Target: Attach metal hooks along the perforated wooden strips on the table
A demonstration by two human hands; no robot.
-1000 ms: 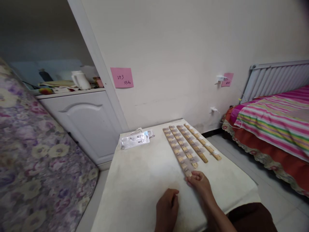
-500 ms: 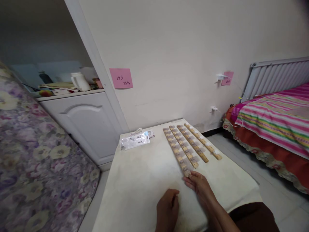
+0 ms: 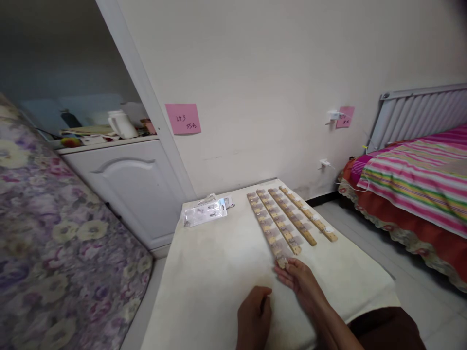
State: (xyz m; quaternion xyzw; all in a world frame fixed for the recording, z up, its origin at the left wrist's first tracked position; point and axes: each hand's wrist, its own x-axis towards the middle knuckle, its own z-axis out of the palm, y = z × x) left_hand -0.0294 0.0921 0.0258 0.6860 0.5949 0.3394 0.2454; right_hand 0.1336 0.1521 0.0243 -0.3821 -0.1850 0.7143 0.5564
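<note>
Four wooden strips lie side by side on the white tabletop (image 3: pixel 204 262), slanting away from me. Small clear or whitish pieces are set along them, too small to make out. My right hand (image 3: pixel 301 282) pinches the near end of the leftmost wooden strip (image 3: pixel 270 233), thumb above and fingers beneath. Beside it are the second strip (image 3: pixel 280 225), the third strip (image 3: pixel 296 221) and the rightmost strip (image 3: pixel 310 215). My left hand (image 3: pixel 254 313) rests loosely curled over the table, left of my right hand and apart from the strips. I see nothing in it.
Clear plastic packets (image 3: pixel 205 212) lie at the table's back left. Behind is a wall with a pink note (image 3: pixel 183 119). A flowered cloth (image 3: pixel 73 233) and a white cabinet (image 3: pixel 134 180) stand to the left, a bed (image 3: pixel 412 189) to the right.
My right hand has shifted very slightly at the end of the leftmost strip, keeping its hold. The view has moved a little; the left hand stays curled.
</note>
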